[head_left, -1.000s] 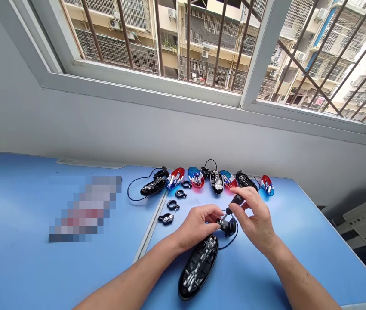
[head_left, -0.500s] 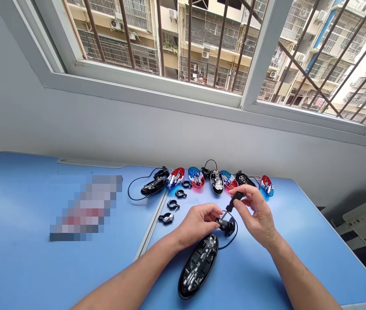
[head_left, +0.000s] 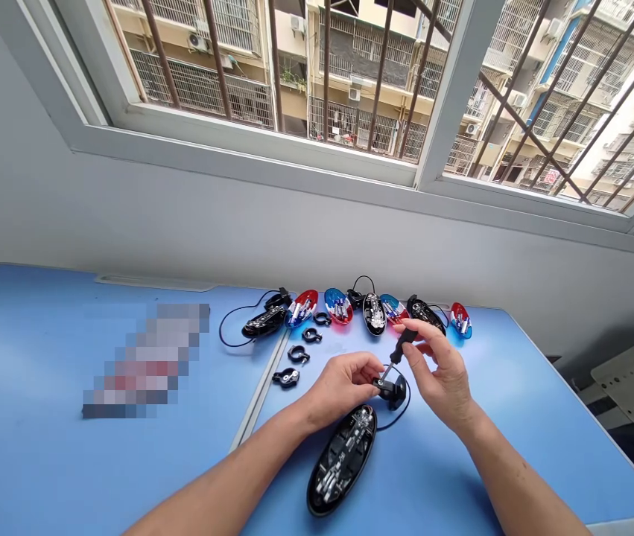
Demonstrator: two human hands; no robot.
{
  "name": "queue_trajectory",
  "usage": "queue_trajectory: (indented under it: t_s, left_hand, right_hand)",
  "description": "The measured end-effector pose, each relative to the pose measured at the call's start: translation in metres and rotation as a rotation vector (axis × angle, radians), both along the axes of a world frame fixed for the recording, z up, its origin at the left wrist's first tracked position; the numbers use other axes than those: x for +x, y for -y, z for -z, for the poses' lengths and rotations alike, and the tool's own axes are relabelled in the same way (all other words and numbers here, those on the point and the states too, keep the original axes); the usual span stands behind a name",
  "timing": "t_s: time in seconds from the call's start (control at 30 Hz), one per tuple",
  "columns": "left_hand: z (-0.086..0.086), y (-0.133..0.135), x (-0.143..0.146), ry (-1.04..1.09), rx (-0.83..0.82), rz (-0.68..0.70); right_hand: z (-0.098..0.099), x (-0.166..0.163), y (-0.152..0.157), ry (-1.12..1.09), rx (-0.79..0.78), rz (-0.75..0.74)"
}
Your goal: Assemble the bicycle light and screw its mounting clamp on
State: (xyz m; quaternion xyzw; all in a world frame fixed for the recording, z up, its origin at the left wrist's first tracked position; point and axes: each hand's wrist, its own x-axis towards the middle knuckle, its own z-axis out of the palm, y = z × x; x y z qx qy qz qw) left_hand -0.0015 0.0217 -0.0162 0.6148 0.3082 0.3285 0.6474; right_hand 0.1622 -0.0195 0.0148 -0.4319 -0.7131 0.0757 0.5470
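Observation:
My left hand (head_left: 342, 385) pinches a small black round part (head_left: 392, 390) that is wired to a black oval lamp base (head_left: 342, 460) lying open on the blue table (head_left: 42, 447). My right hand (head_left: 440, 372) grips a small black-handled screwdriver (head_left: 400, 347) between thumb and fingers. Its tip points down-left onto the round part. A thin black cable (head_left: 392, 423) loops from the part to the lamp base.
Along the table's back edge lie several red and blue lens covers (head_left: 339, 305) and black lamp bases (head_left: 264, 322) with cables. Three black clamp rings (head_left: 298, 354) sit left of my hands. A blurred patch (head_left: 146, 361) lies at left. The table's right edge (head_left: 574, 394) is near.
My right hand's fingers have shifted slightly around the screwdriver handle, which stays on the round part. My left hand and the lamp base have barely moved.

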Motion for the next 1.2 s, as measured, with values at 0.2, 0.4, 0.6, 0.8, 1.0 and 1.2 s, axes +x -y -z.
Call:
queue_trajectory:
  t_s: [0.2,0.4,0.6,0.8,1.0,1.2]
  left_hand:
    - [0.0006,-0.0009,0.0,-0.002,-0.019,0.018]
    - [-0.0006,-0.0014,-0.0002,-0.013,-0.029,0.023]
    - [0.0003,-0.0017,0.0004,-0.008,-0.037,0.018]
    - [0.001,-0.0011,0.0002,-0.009,-0.04,0.033]
    - [0.0001,-0.0009,-0.0008,0.001,-0.04,0.041]
    - [-0.0007,-0.0014,0.0003,0.005,-0.042,0.02]
  right_hand:
    - [-0.0013,-0.0027,-0.0015,-0.023,0.053,0.034]
    - [0.0004,-0.0053,-0.0007,-0.136,-0.036,-0.001]
    - [0.0012,-0.0051,-0.0009,-0.115,-0.052,-0.01]
    - [0.004,-0.0018,-0.0044,-0.103,-0.005,0.061]
    - [0.0011,-0.0009,-0.0019,-0.062,-0.018,-0.07]
    - [0.0014,-0.0028,-0.0018,-0.001,0.055,-0.003]
